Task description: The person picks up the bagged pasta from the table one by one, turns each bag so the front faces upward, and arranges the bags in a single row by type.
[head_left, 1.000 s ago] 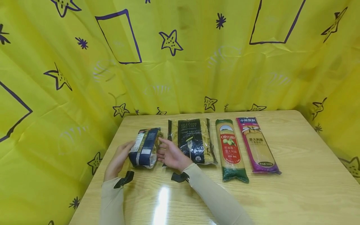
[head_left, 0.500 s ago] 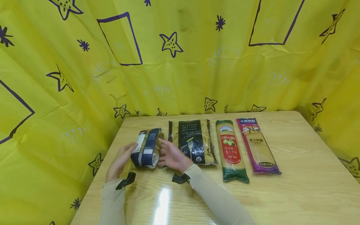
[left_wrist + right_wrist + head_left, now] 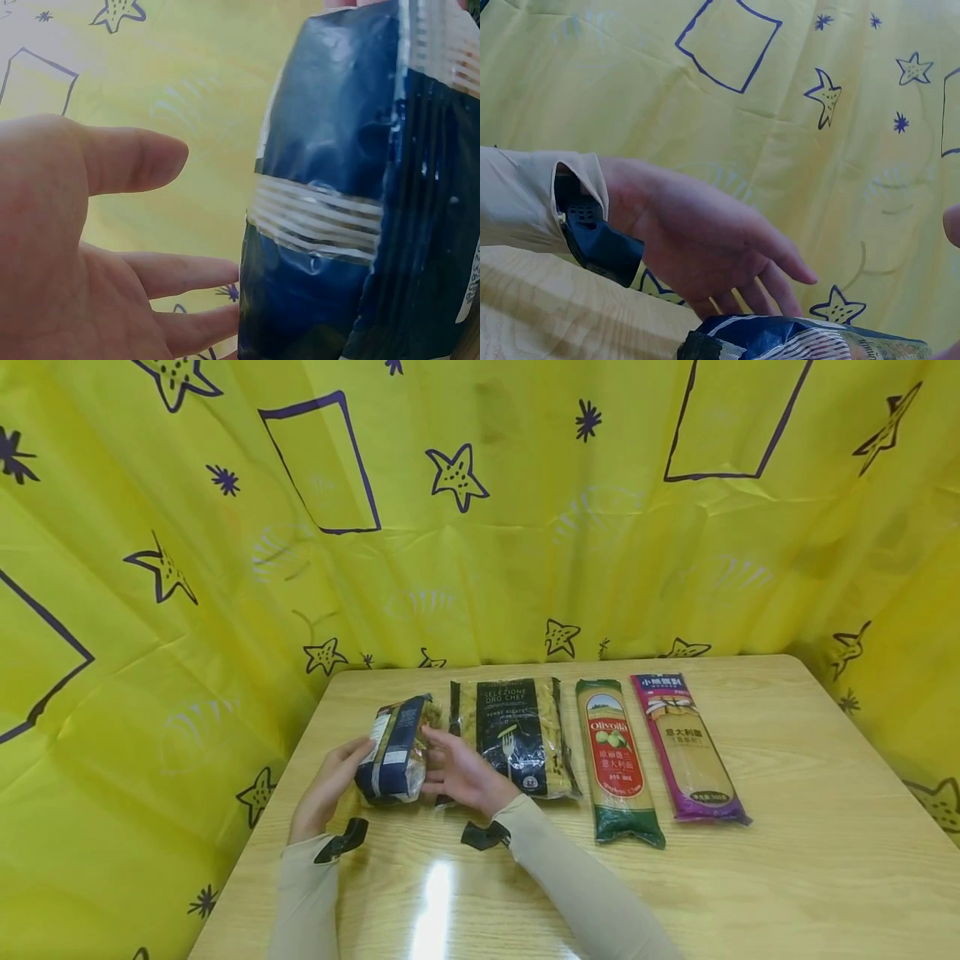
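A navy-blue pasta bag (image 3: 397, 752) with a clear side stands tilted between the two hands at the table's left. The left hand (image 3: 330, 787) lies along its left side. In the left wrist view, the left fingers (image 3: 184, 276) reach straight to the blue bag's edge, while the thumb (image 3: 139, 159) is extended apart from it. From the right, the right hand (image 3: 467, 775) touches the bag with loosely extended fingers. The right wrist view has the right fingertips (image 3: 784, 300) partly hidden behind the bag (image 3: 772, 339).
Right of the hands lie a black penne bag (image 3: 517, 735), a green and red spaghetti pack (image 3: 615, 760) and a purple-edged noodle pack (image 3: 690, 747). They rest side by side on the wooden table (image 3: 810, 860). A yellow patterned curtain (image 3: 510, 568) hangs behind and at both sides.
The blue pasta bag has shifted slightly right and turned, showing more of its clear side. Both hands have moved slightly right with it. The other packs have stayed put.
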